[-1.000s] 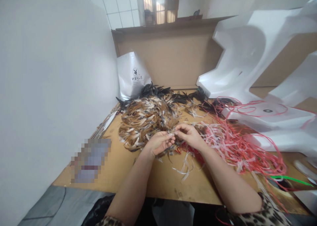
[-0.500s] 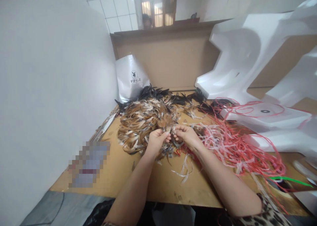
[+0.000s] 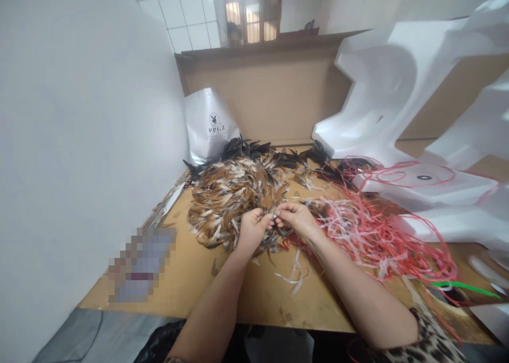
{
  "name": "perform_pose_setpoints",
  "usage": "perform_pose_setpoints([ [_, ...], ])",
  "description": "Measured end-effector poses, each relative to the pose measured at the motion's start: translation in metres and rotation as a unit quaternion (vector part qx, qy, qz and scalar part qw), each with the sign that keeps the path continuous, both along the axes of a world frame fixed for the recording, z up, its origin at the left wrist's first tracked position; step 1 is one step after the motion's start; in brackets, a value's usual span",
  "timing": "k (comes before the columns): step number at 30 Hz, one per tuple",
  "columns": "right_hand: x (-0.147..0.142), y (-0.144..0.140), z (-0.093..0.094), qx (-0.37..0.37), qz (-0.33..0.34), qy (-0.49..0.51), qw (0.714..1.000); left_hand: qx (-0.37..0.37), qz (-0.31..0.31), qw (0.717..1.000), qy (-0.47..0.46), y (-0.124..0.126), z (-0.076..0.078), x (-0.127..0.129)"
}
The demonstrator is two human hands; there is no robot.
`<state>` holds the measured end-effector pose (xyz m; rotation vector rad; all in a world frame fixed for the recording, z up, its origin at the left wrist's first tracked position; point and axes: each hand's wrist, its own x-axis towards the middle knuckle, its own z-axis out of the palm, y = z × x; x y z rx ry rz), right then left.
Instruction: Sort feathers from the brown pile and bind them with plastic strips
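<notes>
Head view: left hand point(image 3: 254, 229) and right hand point(image 3: 296, 221) meet mid-tabletop point(image 3: 262, 294), each grip pinching a small feather bundle point(image 3: 274, 214). Behind lies a large loose feather pile point(image 3: 234, 196), mostly unbundled; red plastic strings point(image 3: 382, 230) sprawl toward the right edge.

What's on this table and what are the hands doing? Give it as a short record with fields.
left hand: left hand pinches a small tuft at the edge of the feather pile
right hand: right hand pinches the same tuft, fingertips meeting the left's
right of hands: red and pink strips
behind pile: white bag
far right: white foam pieces
surface: brown table
</notes>
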<state>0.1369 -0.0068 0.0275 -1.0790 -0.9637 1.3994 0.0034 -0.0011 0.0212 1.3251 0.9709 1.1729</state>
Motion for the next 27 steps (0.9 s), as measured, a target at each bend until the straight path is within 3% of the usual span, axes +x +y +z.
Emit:
perform_pose_setpoints([
  [3, 0.001, -0.001, 0.001, 0.002, 0.000, -0.020, 1.000, -0.031, -0.025, 0.999, -0.022, 0.000, 0.002, -0.001],
  [9, 0.005, -0.001, -0.001, 0.022, 0.025, -0.030, 0.999, -0.166, -0.071, 0.976, -0.120, 0.005, -0.002, -0.008],
  [14, 0.006, -0.001, -0.001, 0.051, 0.025, -0.060, 0.997, -0.210, -0.123, 0.959, -0.144, 0.005, -0.006, -0.011],
  [27, 0.008, -0.001, -0.001, 0.079, 0.018, -0.085, 0.993, -0.109, -0.100, 0.987, -0.055, 0.002, -0.004, -0.005],
])
